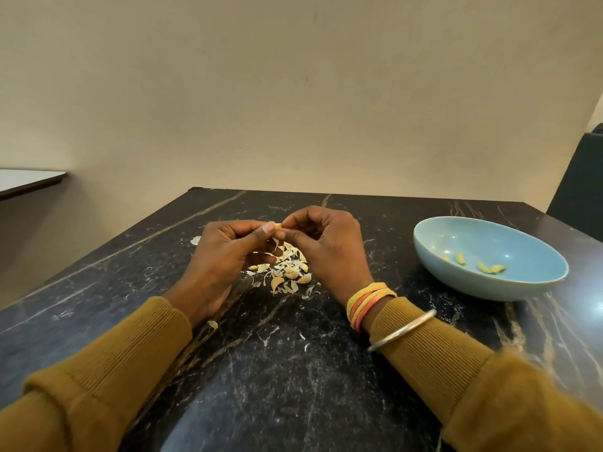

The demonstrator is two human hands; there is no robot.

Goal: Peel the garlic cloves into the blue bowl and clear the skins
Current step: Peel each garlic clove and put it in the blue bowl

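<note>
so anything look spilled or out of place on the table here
Only scattered skins: besides the main pile, a flake lies beyond the left hand, a second flake by that wrist, specks nearer the camera. The blue bowl sits upright, nothing spilled.

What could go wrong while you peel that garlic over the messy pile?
1. The small garlic clove is only pinched between the tips of the left hand and right hand; it could slip into the skin pile below.
2. Unpeeled cloves lie mixed among those skins, so they might get cleared away too.
3. A loose skin flake lies by the left sleeve, which could brush it off the table.
</note>
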